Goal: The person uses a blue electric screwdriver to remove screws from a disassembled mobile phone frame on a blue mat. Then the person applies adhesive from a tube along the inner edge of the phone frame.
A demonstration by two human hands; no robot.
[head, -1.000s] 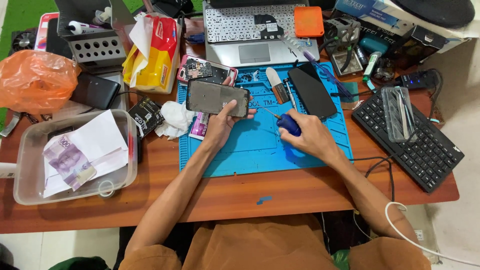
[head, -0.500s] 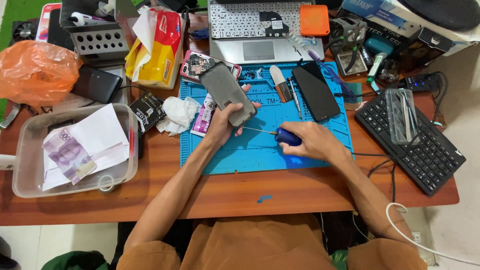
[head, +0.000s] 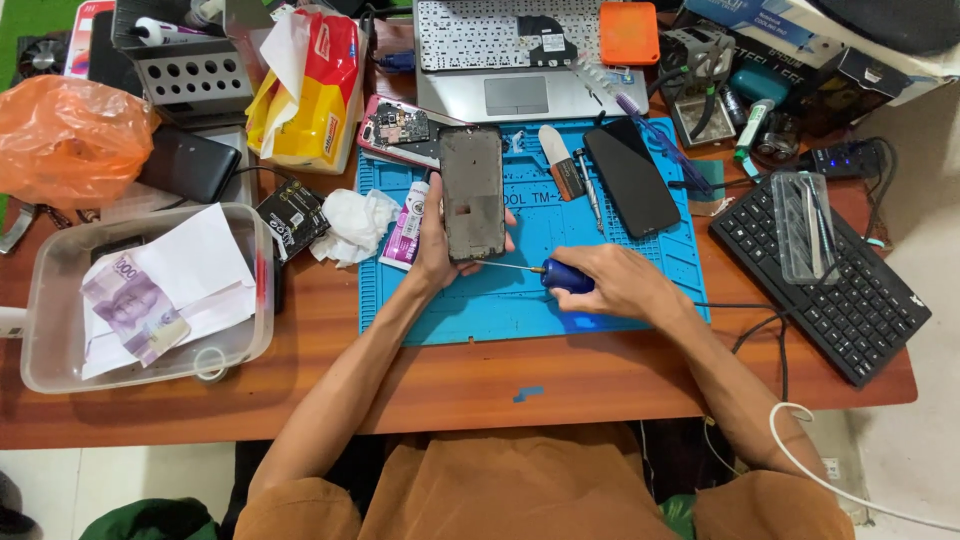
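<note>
1. Since half a second ago, the opened phone [head: 472, 193] has swung from a slant to stand upright near the frame's centre, and the right hand [head: 622, 283] has slid left so the screwdriver [head: 545, 271] now meets the phone's lower edge.

2. Left hand [head: 437, 245] closes its grip around the phone's lower end, thumb on the left edge, fingertips showing at the right edge; the phone is held just above the blue work mat [head: 530, 300].

3. Right hand wraps its grip on the screwdriver's blue handle, the thin shaft pointing left at the phone's bottom right corner; whether the tip sits in a screw cannot be told.

4. Judged from this pose, the step in hand is work on a fastener or seam at the phone's base; the next move would call for a steady left hold and a straight, light push along the shaft so the tip does not slip.

5. Around them on the wooden counter [head: 470, 385]: a second black phone [head: 631, 178] lies on the mat at upper right, a small tube [head: 405, 226] and a crumpled tissue [head: 350, 222] to the left, a clear tray [head: 60, 370] with papers at far left, a black keyboard [head: 850, 290] at right, a laptop [head: 515, 60] at the top.
</note>
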